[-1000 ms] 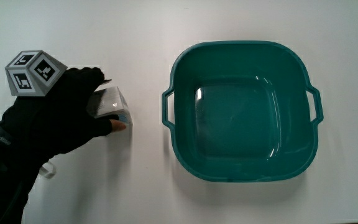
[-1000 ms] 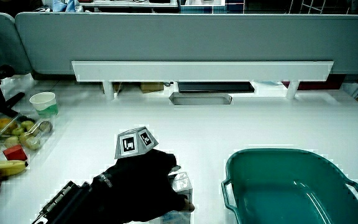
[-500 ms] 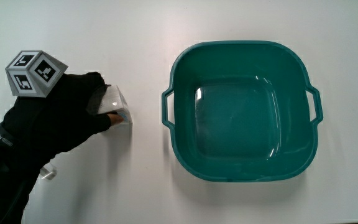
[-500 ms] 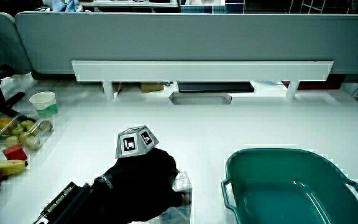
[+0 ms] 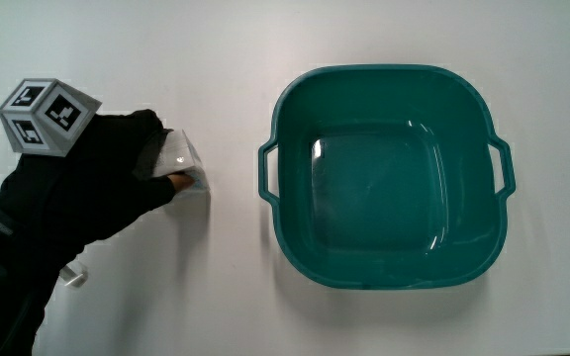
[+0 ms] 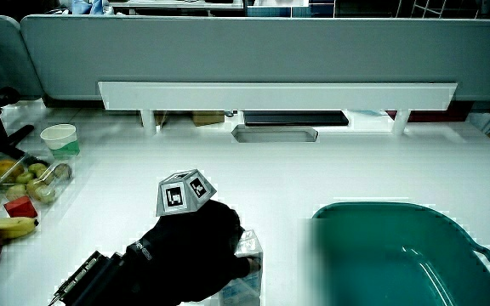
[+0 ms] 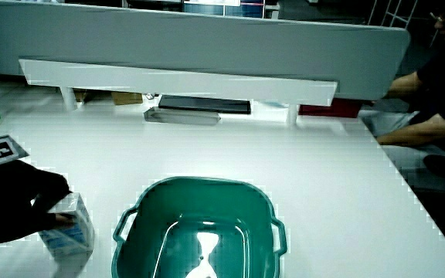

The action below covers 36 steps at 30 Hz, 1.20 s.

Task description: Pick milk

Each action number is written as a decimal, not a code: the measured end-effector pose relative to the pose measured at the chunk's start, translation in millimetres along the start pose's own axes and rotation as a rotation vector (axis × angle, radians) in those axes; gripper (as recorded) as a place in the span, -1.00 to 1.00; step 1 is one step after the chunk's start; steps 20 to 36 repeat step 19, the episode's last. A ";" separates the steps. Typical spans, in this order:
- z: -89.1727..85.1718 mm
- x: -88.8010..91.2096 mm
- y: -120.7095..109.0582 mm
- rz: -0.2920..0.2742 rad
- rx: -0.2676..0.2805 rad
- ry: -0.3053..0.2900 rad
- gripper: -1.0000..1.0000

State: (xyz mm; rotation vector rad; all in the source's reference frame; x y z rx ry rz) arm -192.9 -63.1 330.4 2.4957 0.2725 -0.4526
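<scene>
The milk carton point(image 5: 184, 168) stands on the white table point(image 5: 216, 59) beside the teal basin point(image 5: 384, 178), apart from it, with bare tabletop between them; the hand point(image 5: 87, 193) is wrapped over the carton, fingers curled around its top and sides, a fingertip point(image 5: 180, 180) showing against its face; in both side views the carton point(image 6: 247, 255) point(image 7: 66, 228) looks to sit on or very near the surface, so I judge the grip made and the lift not yet clearly done; the basin holds nothing but a glossy floor; at the table's edge in a side view stand a paper cup point(image 6: 60, 138) and a tub of fruit point(image 6: 32, 183), well apart from the carton.
</scene>
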 end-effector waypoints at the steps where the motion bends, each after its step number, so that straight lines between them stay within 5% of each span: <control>1: 1.9 1.7 -1.6 -0.002 0.006 0.008 1.00; 19: 40.2 57.4 -35.7 -0.108 0.092 0.061 1.00; 36: 40.2 57.4 -35.7 -0.108 0.092 0.061 1.00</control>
